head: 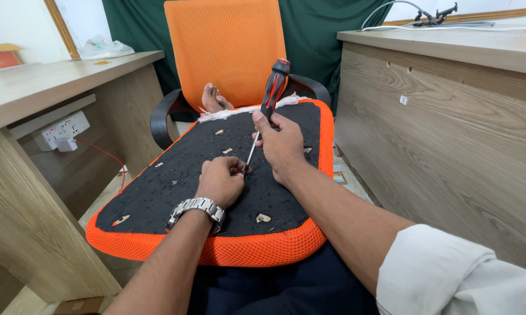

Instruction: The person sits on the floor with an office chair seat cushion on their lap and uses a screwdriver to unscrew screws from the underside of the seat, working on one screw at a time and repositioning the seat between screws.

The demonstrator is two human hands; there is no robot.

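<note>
While the upturned seat cushion [175, 192] lies across the person's lap, its black underside faces up, ringed by an orange mesh edge, and its far end reaches toward the orange mesh chair back [225, 49] ahead. The right hand [281, 143] is closed around a screwdriver [267, 108] with a red and black handle, held tilted with the handle up and away and the thin metal shaft slanting down to the black fabric. The left hand [219, 182], fingers curled into a loose fist and a metal wristwatch [197, 211] on the wrist, rests on the cushion and pinches at the spot where the screwdriver tip meets the surface; whatever it grips there is too small to tell. Small torn patches [263, 218] showing pale material dot the black underside, and white stuffing [228, 113] shows along the far edge. A bare foot [212, 98] rests on the chair just beyond the cushion. To the left stands a wooden worktop [35, 81] with a white socket strip [62, 129] fixed beneath it; another wooden worktop [449, 41] stands to the right, carrying cables. No container is in sight.
</note>
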